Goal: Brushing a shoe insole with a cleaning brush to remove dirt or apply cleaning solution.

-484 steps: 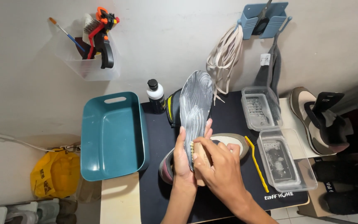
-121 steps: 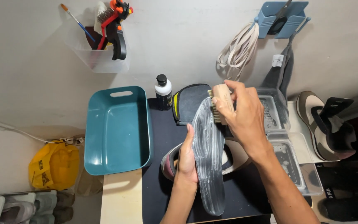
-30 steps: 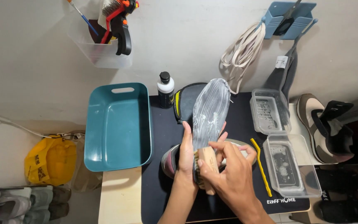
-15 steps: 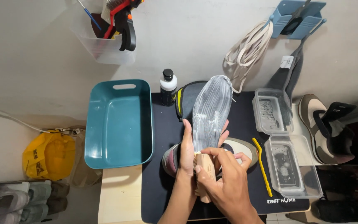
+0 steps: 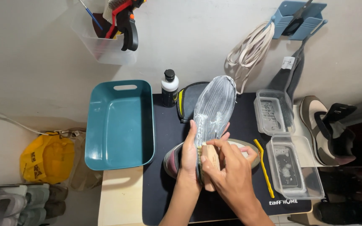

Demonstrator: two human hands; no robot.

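At the frame centre, the soapy insole is gripped upright by the left hand; the right hand is clamped on a wooden brush, best pressed flat, stroked lengthwise.

Light table, black mat, teal tub, two clear boxes

Two bare forearms are entering the head view from the lower edge, each ending in an ungloved hand: the left hand and the right hand. No sleeve, cuff, watch, ring or wrist strap is showing on either arm as far as the frame reaches. The fingernails are appearing short and unpainted, and the knuckles and finger joints are showing plainly on the right hand.
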